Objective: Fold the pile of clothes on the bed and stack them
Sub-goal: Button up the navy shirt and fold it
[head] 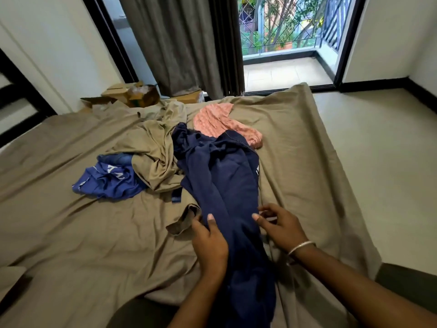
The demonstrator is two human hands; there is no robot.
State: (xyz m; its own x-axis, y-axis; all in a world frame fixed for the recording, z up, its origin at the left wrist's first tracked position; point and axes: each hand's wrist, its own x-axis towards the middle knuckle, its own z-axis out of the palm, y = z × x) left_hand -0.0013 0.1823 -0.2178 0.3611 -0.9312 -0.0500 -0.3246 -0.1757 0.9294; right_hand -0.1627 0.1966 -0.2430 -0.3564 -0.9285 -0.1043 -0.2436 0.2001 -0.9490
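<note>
A long navy garment [227,181] lies stretched from the middle of the bed toward me. My left hand [209,242] grips its left edge, thumb on top of the cloth. My right hand [277,226] touches its right edge with fingers loosely curled and thumb on the fabric; whether it pinches the cloth is unclear. A crumpled khaki garment [156,152] lies left of the navy one, its cuff [182,221] beside my left hand. A blue printed shirt [108,178] sits further left. A pink garment [217,121] lies behind.
The bed is covered by a wrinkled tan sheet [82,233]. Open cardboard boxes [134,93] stand on the floor past the bed's far left corner. Grey curtains [184,43] hang beside an open balcony door [283,43]. Pale floor [378,150] runs along the bed's right side.
</note>
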